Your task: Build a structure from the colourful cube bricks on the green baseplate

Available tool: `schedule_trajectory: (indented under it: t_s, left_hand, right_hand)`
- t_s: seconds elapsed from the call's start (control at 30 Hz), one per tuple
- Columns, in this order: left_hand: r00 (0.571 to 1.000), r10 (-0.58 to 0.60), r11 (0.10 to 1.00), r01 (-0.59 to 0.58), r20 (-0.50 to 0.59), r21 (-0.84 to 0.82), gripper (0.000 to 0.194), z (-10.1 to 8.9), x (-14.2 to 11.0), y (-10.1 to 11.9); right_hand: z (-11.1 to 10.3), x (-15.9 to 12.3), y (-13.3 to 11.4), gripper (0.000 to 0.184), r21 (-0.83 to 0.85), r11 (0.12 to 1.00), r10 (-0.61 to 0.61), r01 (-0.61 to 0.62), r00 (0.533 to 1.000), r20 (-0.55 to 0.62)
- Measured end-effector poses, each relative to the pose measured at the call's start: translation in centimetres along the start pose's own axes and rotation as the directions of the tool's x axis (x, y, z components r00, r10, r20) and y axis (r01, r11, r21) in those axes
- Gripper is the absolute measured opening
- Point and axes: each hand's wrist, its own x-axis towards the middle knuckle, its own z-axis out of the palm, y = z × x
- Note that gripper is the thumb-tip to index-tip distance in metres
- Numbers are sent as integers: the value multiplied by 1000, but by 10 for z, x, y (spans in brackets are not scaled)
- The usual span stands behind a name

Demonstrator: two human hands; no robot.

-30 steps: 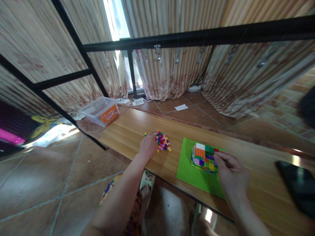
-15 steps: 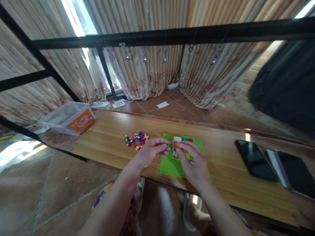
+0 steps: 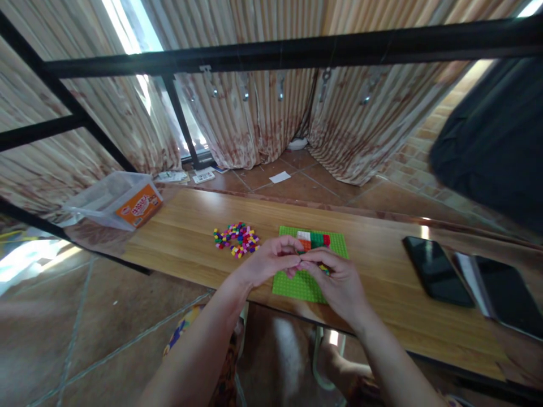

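Note:
A green baseplate (image 3: 339, 246) lies on the wooden table (image 3: 382, 282) and carries a low block of coloured bricks (image 3: 314, 240), partly hidden by my hands. Left of it sits a loose pile of small coloured bricks (image 3: 237, 237). My left hand (image 3: 267, 261) and my right hand (image 3: 339, 282) meet fingertip to fingertip over the plate's near left part. Both pinch together on a tiny piece; what it is I cannot make out.
A clear plastic box with an orange label (image 3: 116, 199) stands at the table's far left end. Two dark phones (image 3: 436, 270) (image 3: 507, 297) lie at the right. A black metal frame (image 3: 297, 51) crosses overhead, with curtains behind. A dark shape (image 3: 496, 141) hangs at the right.
My left hand left the loose pile and came over to the plate. My right hand lifted off the brick block, and both hands now pinch together. The view swung right.

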Motion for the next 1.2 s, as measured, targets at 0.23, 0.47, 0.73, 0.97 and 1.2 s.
schedule_trajectory:
  t_s: [0.23,0.47,0.73,0.97,1.2]
  left_hand:
    - [998,-2,997,-4,-67,-82,34,-5,-3,9]
    - [890,55,975,50,-453,218,12,-27,10,-4]
    - [934,49,916,100,-353,389,16,-18,10,-15]
    - [945,17,862,151,-326,483,20,-12,11,-20]
    - [954,74,868,83,-292,490,15,-10,12,-18]
  right_hand:
    - [-24,0,9,16,220,964,184,-150,973,-142]
    - [-42,3,16,22,-137,970,160,-199,954,-254]
    - [-28,0,21,24,-131,965,199,-226,961,-190]
    - [-27,4,17,27,-128,963,202,-236,951,-233]
    - [-26,6,16,28,-56,954,276,-295,935,-221]
